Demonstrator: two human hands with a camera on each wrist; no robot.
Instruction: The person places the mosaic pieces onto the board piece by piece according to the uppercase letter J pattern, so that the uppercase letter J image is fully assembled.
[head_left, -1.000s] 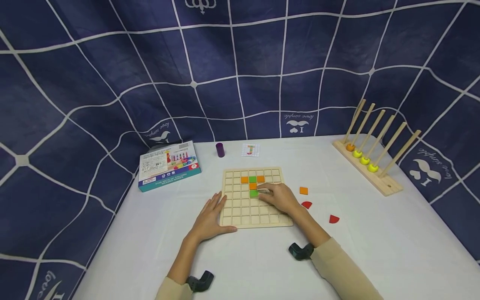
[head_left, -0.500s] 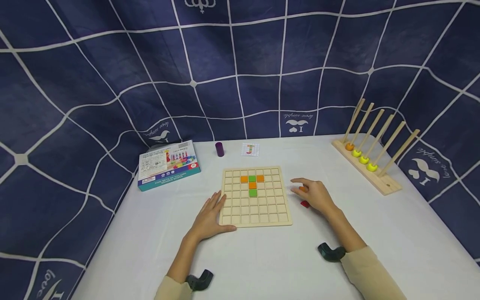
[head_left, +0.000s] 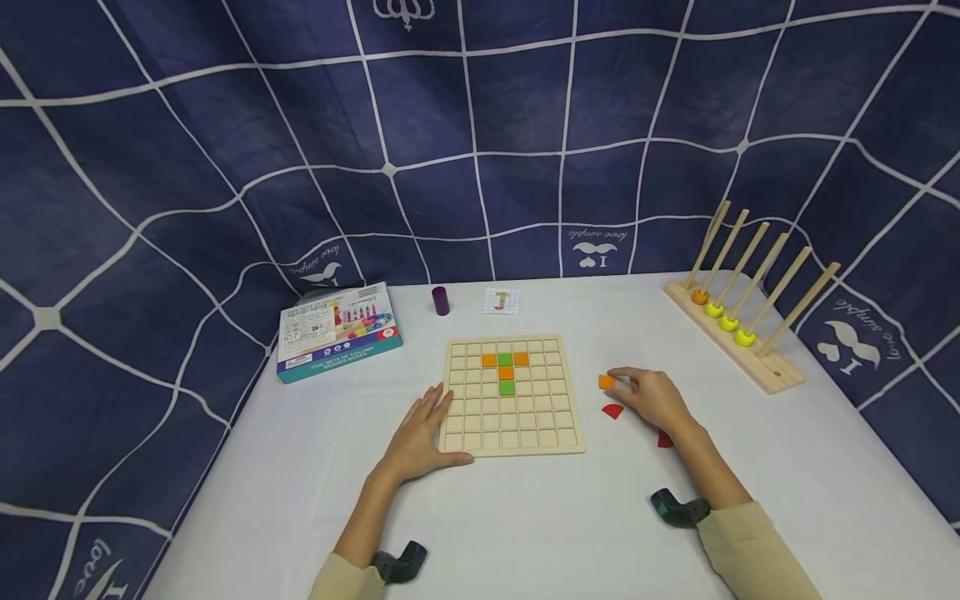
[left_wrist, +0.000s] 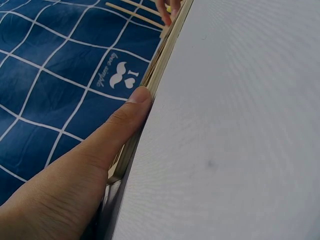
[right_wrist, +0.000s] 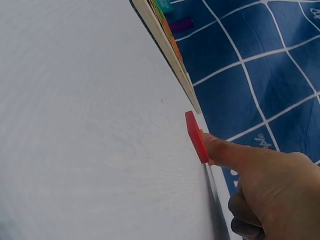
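A wooden grid board [head_left: 510, 437] lies on the white table, with orange and green square tiles [head_left: 506, 373] set in its upper cells in a T shape. My left hand [head_left: 420, 433] rests against the board's lower left corner, fingers spread along the left side. In the left wrist view its thumb [left_wrist: 125, 117] presses the board's front edge. To the right of the board, my right hand [head_left: 652, 400] pinches a loose orange square tile [head_left: 604, 382] at its right side, thumb and forefinger at the edges. A red fan-shaped piece [head_left: 612, 411] lies just below those fingers.
Another red piece [head_left: 664, 440] is partly covered by my right wrist. A wooden peg rack [head_left: 750, 350] with yellow and orange beads stands at the right. Towards the back are a pattern card [head_left: 512, 307], a purple cylinder [head_left: 441, 301] and a game box [head_left: 337, 329].
My right hand has left the green tile on the board and moved right, down to the loose orange tile. The left hand has stayed at the board's corner.
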